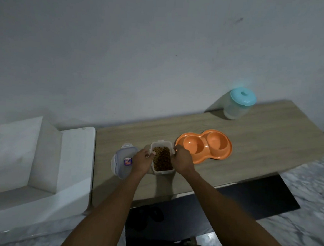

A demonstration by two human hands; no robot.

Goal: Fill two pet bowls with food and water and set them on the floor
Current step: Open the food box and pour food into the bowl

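I hold the open food box (163, 158) with my left hand (141, 161) and right hand (182, 159), just left of the empty orange bowls (204, 145). I should lift level, then tip slowly.

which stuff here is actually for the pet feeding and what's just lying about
For the job:
- open food container with kibble, held between left hand and right hand
- its lid, lying beside it on the table
- orange double bowl, both wells empty
- jug with teal lid, probably the water

Just there:
- white ledge
- dark footwear under the table
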